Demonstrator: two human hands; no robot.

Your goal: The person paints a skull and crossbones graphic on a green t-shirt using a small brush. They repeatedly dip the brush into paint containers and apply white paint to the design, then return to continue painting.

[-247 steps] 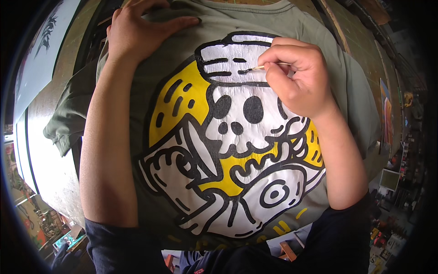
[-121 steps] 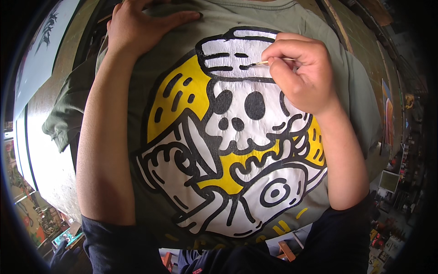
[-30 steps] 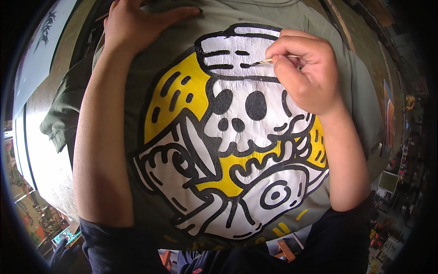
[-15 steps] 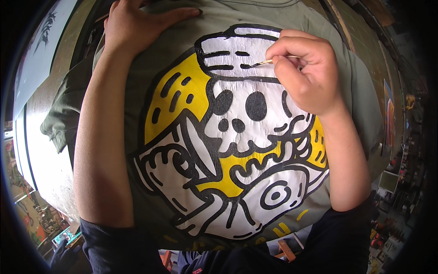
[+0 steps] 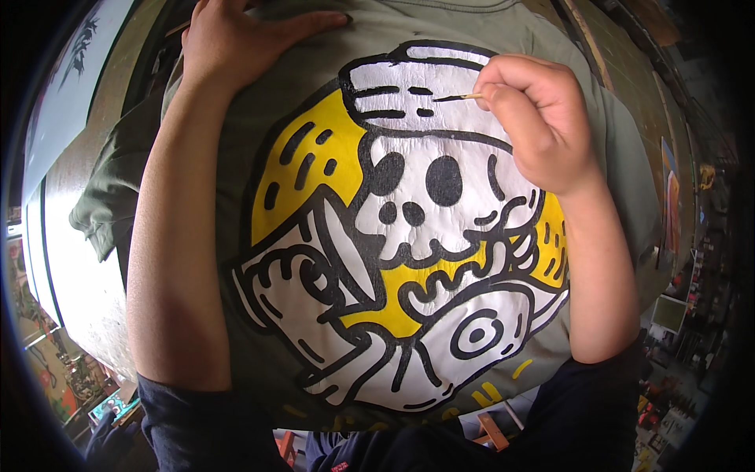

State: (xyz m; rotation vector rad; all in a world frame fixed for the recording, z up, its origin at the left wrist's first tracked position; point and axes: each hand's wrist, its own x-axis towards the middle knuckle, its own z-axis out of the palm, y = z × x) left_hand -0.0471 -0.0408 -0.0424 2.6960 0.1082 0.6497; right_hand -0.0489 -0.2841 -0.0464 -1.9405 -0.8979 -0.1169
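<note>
At the lower edge I'm seeing the person's dark blue sleeves (image 5: 189, 425) coming in from either side, with a reddish wooden piece (image 5: 492, 431) showing between them. Just beyond, the olive shirt (image 5: 621, 181) is lying spread out, its neckline pointing away from the wearer of the camera and some yellow marks (image 5: 487, 395) sitting toward the near end. Above those, a big painted design in white, yellow and black is filling the middle, with a skull (image 5: 415, 169) at its centre.

The right hand (image 5: 543, 118) is hanging over the design's upper right, thumb and fingers pinched together on a thin brush (image 5: 467, 97). The brush's long axis is running nearly level, out to the hand's left, its dark tip dipping slightly. That tip is pointing between two short black dashes: the upper one (image 5: 421, 90) is lying just left of it and a touch farther off, the lower one (image 5: 425, 112) left and nearer the body. I can't tell whether the bristles are touching the cloth. The right hand is clearly the nearer of the two to these dashes.

Farther up and left, the left hand (image 5: 236, 43) is resting on the shirt, thumb spread away from the fingers, whose ends I'm losing at the frame's top. Outward from there, a pale sheet (image 5: 55, 106) with a dark drawing is bending along the left rim.
</note>
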